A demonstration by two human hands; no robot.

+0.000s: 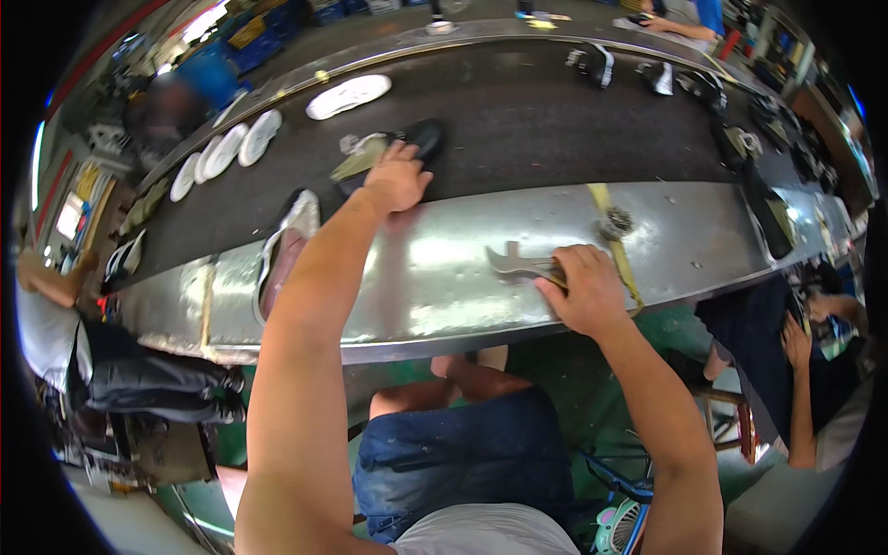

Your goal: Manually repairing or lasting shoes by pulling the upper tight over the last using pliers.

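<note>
Seated person at a long conveyor line: dark belt (518,120) beyond, bare metal ledge (444,277) along the near edge. Left hand (398,178) reaches across the ledge onto the belt's near edge, palm down, fingers spread over a black shoe (424,137) with an olive-tan piece at its near-left side; the hand rests on it, and whether it is actually gripped cannot be told. Right hand (585,289) sits on the ledge right of centre, fingers curled around the handle of a metal pincer-type tool (513,264) whose forked head lies flat on the ledge, pointing left. The 2 hands are well apart. A yellow strap (615,242) crosses the ledge just beside the right hand, with a small round metal fitting (616,222) on it. At the ledge's left end, another shoe (289,242), pale-edged with a reddish inside, lies across the line between ledge and belt. White soles (347,95) lie toward the belt's far-left edge; more dark shoes (592,63) sit at the far-right edge. Another person's hand (795,340) shows off the right end of the ledge.
</note>
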